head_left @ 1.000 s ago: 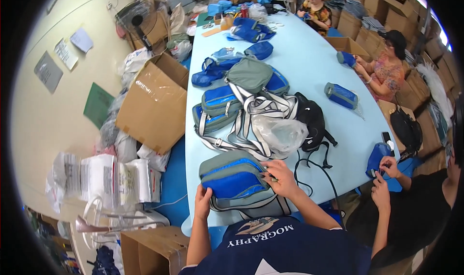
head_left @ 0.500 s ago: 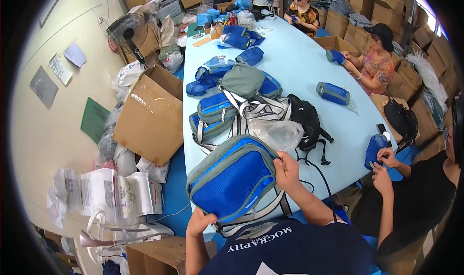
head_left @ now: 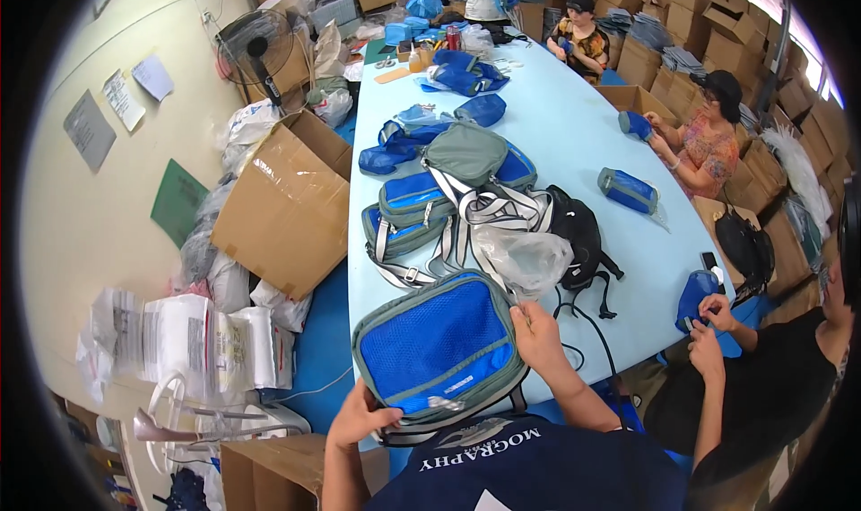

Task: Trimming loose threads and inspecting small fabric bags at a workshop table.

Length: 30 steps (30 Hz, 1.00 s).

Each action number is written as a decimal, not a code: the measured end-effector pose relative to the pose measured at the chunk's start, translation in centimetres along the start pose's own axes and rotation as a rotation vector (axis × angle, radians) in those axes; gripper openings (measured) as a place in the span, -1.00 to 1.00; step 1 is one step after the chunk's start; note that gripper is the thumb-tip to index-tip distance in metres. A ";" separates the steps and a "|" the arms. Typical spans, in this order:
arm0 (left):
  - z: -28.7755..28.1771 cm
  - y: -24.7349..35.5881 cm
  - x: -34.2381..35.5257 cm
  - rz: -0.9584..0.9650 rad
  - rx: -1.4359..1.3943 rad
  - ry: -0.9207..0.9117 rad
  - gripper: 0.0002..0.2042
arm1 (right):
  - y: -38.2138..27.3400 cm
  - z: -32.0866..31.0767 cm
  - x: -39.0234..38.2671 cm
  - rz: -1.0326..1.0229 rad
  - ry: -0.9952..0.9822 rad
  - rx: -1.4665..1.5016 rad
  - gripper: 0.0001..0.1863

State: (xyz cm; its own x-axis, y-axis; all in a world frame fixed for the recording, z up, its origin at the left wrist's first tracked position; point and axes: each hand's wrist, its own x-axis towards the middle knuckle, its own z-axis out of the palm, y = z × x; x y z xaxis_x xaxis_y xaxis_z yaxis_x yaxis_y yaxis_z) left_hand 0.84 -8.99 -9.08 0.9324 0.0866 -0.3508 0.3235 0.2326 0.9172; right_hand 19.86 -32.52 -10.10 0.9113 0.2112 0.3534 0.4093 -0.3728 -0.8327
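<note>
Between my two hands is a blue mesh shoulder bag (head_left: 430,345) with grey-green trim, tilted over the near edge of the table. My left hand (head_left: 363,414) grips its lower left corner, thumb on the front. At the right side, my right hand (head_left: 538,339) pinches the edge. A strap hangs partly hidden under the bag. Just beyond lies a pile of similar blue and grey bags (head_left: 465,152) with black-and-white straps (head_left: 502,210). A crumpled clear plastic bag (head_left: 529,253) and a black bag (head_left: 577,233) rest against that pile.
A pale blue table (head_left: 560,121) stretches away. Left of it stand a large cardboard box (head_left: 282,206) and a fan (head_left: 260,53). A blue pouch (head_left: 628,191) lies to the right. One co-worker's hands (head_left: 710,336) handle another blue pouch (head_left: 695,296) at right; others work farther back.
The bag has moved down and toward me, and its front now faces up more squarely. A light zipper pull shows near its lower edge. Both hands keep their hold.
</note>
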 end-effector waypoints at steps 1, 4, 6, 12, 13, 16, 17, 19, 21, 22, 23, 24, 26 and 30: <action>0.3 0.2 -0.3 0.138 -0.101 0.058 -0.32 | -0.1 0.0 -0.4 0.013 -0.069 -0.021 -0.83; -2.1 -1.0 2.7 0.351 -0.129 0.122 -0.33 | 1.9 1.8 -0.2 0.055 -0.182 -0.131 -0.79; -5.1 -3.9 8.2 0.356 0.051 0.338 -0.31 | 6.9 5.9 1.7 0.029 -0.169 -0.217 -0.73; -7.4 -12.2 13.6 0.383 0.660 0.893 -0.67 | 19.1 10.2 0.8 0.009 -0.109 -0.298 -0.67; -6.9 -12.7 12.0 0.455 0.716 0.876 -0.74 | 18.1 9.0 0.6 0.116 -0.219 -0.303 -0.70; -3.9 -14.1 7.7 0.580 0.851 0.724 -0.82 | 18.6 5.9 -0.8 0.155 -0.090 -0.199 -0.76; -2.9 -14.7 6.5 0.659 0.932 0.600 -0.83 | 18.4 5.0 -1.4 0.170 -0.100 -0.208 -0.76; -0.7 -15.6 5.4 0.704 1.080 0.433 -0.74 | 18.0 3.4 -2.8 0.076 0.006 -0.378 -0.77; 0.7 -15.8 5.4 0.700 1.149 0.334 -0.70 | 18.4 2.7 -4.8 0.124 -0.087 -0.483 -0.75; 1.3 -15.7 5.7 0.682 1.175 0.313 -0.66 | 18.6 2.3 -5.6 0.157 -0.173 -0.577 -0.72; 1.6 -15.6 6.3 0.665 1.203 0.297 -0.62 | 18.7 2.5 -6.6 0.154 -0.172 -0.578 -0.72; 1.9 -15.6 6.9 0.669 1.204 0.302 -0.62 | 18.7 2.8 -7.7 0.213 -0.201 -0.667 -0.69; 1.7 -15.9 7.4 0.634 1.158 0.408 -0.59 | 17.4 3.4 -7.8 0.267 -0.241 -0.741 -0.66; -2.1 -16.6 10.5 0.530 0.810 0.781 -0.59 | 16.5 3.8 -7.0 0.137 -0.285 -0.876 -0.54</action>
State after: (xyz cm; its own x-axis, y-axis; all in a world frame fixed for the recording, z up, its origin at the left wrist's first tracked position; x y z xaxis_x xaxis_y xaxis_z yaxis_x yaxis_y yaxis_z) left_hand 4.93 -9.90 -28.37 0.7231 0.6046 0.3341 0.2018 -0.6474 0.7350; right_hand 20.02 -36.68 -27.96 0.9565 0.2851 0.0611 0.2916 -0.9354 -0.2002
